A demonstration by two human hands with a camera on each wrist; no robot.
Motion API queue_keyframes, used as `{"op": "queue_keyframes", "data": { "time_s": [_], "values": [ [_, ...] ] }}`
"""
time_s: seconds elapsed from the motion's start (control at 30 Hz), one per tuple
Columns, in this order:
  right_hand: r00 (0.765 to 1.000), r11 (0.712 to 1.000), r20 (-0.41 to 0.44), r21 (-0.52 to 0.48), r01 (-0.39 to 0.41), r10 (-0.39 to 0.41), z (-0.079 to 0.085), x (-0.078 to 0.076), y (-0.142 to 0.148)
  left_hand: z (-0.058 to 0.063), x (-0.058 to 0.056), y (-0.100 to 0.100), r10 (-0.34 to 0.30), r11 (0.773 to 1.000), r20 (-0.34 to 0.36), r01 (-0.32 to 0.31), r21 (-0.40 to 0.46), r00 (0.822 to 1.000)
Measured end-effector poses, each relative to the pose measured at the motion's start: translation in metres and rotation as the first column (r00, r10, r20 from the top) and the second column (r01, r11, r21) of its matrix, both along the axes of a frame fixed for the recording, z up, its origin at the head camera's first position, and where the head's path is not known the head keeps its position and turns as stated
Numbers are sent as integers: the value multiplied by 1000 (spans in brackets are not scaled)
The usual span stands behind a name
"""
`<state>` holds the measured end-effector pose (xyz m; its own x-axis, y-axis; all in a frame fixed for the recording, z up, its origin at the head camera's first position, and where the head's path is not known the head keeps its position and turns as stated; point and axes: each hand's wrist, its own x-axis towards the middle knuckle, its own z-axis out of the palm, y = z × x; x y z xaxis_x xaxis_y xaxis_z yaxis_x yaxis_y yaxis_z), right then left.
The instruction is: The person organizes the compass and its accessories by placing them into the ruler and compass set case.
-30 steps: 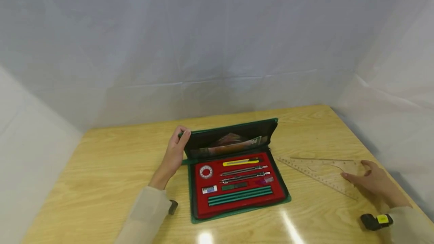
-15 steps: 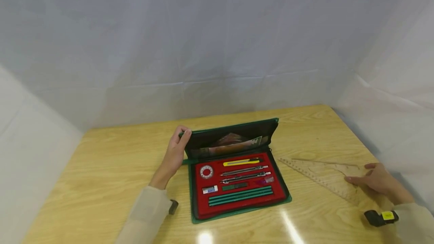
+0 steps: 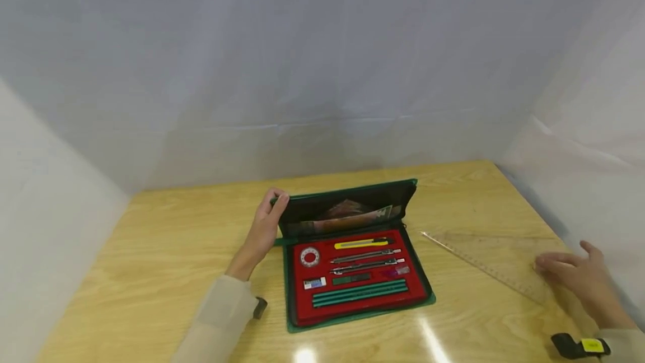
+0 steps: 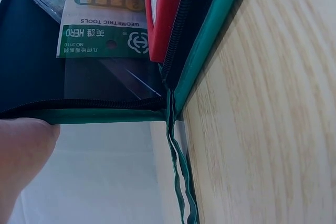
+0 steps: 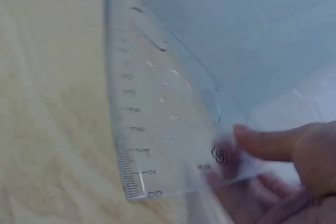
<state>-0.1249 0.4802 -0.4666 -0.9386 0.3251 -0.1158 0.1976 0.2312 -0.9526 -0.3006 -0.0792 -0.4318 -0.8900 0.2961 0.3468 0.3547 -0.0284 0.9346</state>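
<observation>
A green zip case stands open on the table with its lid raised. My left hand grips the lid's left end, the thumb on its edge in the left wrist view. At the right, my right hand pinches the broad end of a clear plastic set square between thumb and fingers. That set square looks tilted, and its print blurs in the right wrist view. Red lining holds a yellow utility knife, compasses, an eraser and green pencils.
A pocket inside the lid holds a printed packet. Also in the lining are a white ring-shaped piece and a dark green slim box. Pale sheeting hangs behind the wooden table and at its sides.
My right hand has moved right and slightly toward me, and the set square has shifted right with it, its edges changing angle. The left hand still holds the lid up.
</observation>
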Motion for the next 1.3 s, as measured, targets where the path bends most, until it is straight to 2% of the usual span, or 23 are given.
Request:
{"op": "queue_keyframes", "data": {
  "time_s": [0.03,0.1,0.13,0.17,0.23,0.27,0.3,0.4,0.5,0.53,0.63,0.7,0.77,0.87,0.9,1.0,1.1,1.2,1.3],
  "values": [
    [997,993,-83,-114,-9,-1,-1,1,0,0,0,0,5,1000,2,-5,-5,1000],
    [970,955,-244,-289,-71,-2,-2,3,-1,2,0,0,12,1000,8,-12,-12,1000],
    [949,932,-316,-344,-113,-2,0,3,-1,2,0,0,14,1000,9,-14,-14,1000],
    [930,922,-368,-361,-139,-3,1,4,-2,2,0,0,13,1000,10,-13,-13,1000],
    [887,909,-462,-372,-189,-5,6,3,-5,3,0,0,13,1000,10,-13,-9,1000],
    [868,911,-496,-362,-196,-11,9,2,-8,3,0,1,13,1000,11,-13,-5,1000],
    [839,909,-543,-354,-219,-9,11,2,-10,4,0,1,14,1000,7,-14,-4,1000],
    [764,924,-644,-283,-256,15,16,-1,-17,4,-1,2,10,1000,-1,-10,-4,1000],
    [723,925,-690,-255,-281,30,21,-1,-25,4,-2,2,8,1000,-1,-8,-5,1000],
    [719,922,-694,-262,-286,26,23,-1,-29,4,-2,2,11,1000,4,-11,-5,1000],
    [704,880,-710,-324,-347,16,33,-2,-43,5,-3,3,21,1000,18,-22,5,1000],
    [661,829,-750,-345,-440,39,40,-6,-52,5,-2,2,27,1000,24,-27,8,999],
    [632,809,-772,-330,-487,65,47,-11,-63,6,-2,2,25,1000,24,-25,9,999],
    [613,845,-782,-248,-473,114,58,-22,-80,6,-2,1,22,1000,19,-22,2,1000],
    [616,866,-779,-220,-449,121,61,-26,-87,6,-2,0,22,1000,17,-22,0,1000],
    [621,905,-775,-175,-389,117,68,-36,-104,6,-3,-1,22,1000,17,-22,-5,1000],
    [598,925,-796,-152,-349,95,73,-46,-119,5,-3,-2,24,1000,22,-24,-10,999],
    [541,954,-834,-66,-292,108,77,-53,-130,4,-4,-3,29,1000,25,-29,-5,999],
    [464,966,-869,54,-254,170,82,-60,-140,3,-4,-3,28,1000,29,-28,12,999]
  ]
}}
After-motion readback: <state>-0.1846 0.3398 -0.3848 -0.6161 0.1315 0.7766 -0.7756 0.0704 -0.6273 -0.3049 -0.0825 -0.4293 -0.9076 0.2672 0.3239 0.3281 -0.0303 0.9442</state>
